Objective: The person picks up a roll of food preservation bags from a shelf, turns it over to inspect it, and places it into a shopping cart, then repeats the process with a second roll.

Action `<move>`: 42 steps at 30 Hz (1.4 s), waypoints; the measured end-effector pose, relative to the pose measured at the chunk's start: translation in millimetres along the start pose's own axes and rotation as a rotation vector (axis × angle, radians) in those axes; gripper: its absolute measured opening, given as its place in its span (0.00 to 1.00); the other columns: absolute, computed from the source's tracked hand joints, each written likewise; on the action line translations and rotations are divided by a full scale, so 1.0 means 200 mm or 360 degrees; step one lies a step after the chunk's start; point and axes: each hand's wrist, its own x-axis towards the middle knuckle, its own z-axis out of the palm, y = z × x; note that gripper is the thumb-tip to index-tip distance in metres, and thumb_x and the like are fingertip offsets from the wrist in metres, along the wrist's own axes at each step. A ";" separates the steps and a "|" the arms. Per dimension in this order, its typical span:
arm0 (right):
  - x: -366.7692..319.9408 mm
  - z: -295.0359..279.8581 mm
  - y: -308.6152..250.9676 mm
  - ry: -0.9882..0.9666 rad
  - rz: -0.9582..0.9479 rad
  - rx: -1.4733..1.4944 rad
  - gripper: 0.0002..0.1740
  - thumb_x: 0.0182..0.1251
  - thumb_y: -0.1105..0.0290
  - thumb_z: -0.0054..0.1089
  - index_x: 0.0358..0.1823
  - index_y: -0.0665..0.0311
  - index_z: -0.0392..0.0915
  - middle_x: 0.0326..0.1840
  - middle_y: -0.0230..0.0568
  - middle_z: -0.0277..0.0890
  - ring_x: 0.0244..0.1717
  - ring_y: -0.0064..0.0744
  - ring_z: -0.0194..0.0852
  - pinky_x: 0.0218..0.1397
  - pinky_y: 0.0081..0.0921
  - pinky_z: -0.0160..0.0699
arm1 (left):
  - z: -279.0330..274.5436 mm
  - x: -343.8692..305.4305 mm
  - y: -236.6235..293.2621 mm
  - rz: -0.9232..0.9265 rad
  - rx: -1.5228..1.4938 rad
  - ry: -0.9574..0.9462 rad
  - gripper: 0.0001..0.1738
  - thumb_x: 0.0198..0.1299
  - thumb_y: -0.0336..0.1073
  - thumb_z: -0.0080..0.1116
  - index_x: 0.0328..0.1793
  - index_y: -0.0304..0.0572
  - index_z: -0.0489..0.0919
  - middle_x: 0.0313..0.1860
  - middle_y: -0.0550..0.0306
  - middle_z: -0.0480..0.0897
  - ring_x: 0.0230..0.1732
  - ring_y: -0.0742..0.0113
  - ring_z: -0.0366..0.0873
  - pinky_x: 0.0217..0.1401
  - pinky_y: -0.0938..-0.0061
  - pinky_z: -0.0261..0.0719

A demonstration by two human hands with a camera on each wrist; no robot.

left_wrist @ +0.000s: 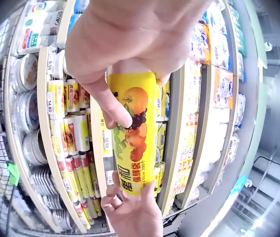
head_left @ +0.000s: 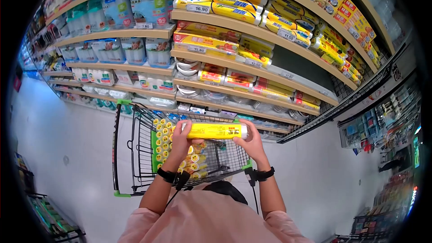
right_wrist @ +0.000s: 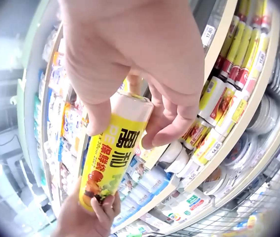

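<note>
A yellow roll of plastic food bags [head_left: 211, 130], printed with fruit and with whitish ends, lies level between both hands above a shopping cart [head_left: 240, 155]. My left hand [head_left: 180, 143] grips one end, with the thumb across the wrapper. At the other end my right hand [head_left: 253, 144] holds the roll between thumb and fingers. In the left wrist view, the printed fruit side of the roll [left_wrist: 139, 123] shows between the two hands. The right wrist view has its whitish end [right_wrist: 132, 106] close under my right hand [right_wrist: 135, 54].
The cart holds several yellow round-lidded containers [head_left: 164, 146] on its left side. Right in front rise shelves [head_left: 252, 65] with price tags, stocked with yellow rolls [head_left: 220, 4], boxes and stacked plates. Packs of plastic cups [head_left: 117, 9] fill the left shelves. Pale floor [head_left: 310, 175] runs along both sides.
</note>
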 end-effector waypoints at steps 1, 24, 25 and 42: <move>0.01 0.00 0.00 -0.0013 -0.0015 0.0034 0.37 0.59 0.78 0.72 0.70 0.64 0.65 0.61 0.41 0.73 0.56 0.31 0.77 0.53 0.25 0.83 | -0.01 0.00 0.00 -0.0007 -0.0087 0.0001 0.17 0.74 0.41 0.51 0.62 0.42 0.67 0.50 0.46 0.78 0.44 0.54 0.86 0.37 0.69 0.91; 0.00 -0.02 0.01 -0.0022 -0.0038 0.0438 0.31 0.63 0.76 0.70 0.66 0.69 0.66 0.53 0.39 0.78 0.45 0.25 0.79 0.46 0.24 0.81 | -0.06 0.02 -0.07 -0.0284 0.0129 -0.0084 0.23 0.71 0.49 0.57 0.54 0.33 0.77 0.43 0.56 0.83 0.38 0.73 0.81 0.33 0.79 0.81; 0.00 -0.04 0.04 -0.0058 0.0015 0.0410 0.31 0.63 0.76 0.70 0.65 0.68 0.66 0.53 0.39 0.78 0.45 0.25 0.79 0.46 0.24 0.81 | -0.05 0.02 -0.07 -0.0339 0.0069 -0.0097 0.23 0.71 0.50 0.57 0.53 0.32 0.77 0.43 0.55 0.83 0.38 0.72 0.81 0.32 0.79 0.81; 0.07 0.09 0.05 -0.0256 0.0034 0.0386 0.37 0.59 0.76 0.74 0.68 0.68 0.64 0.64 0.43 0.73 0.63 0.32 0.75 0.64 0.30 0.78 | 0.04 -0.02 -0.07 -0.0328 -0.0031 -0.0510 0.22 0.74 0.40 0.53 0.69 0.36 0.70 0.61 0.50 0.76 0.60 0.65 0.76 0.61 0.66 0.77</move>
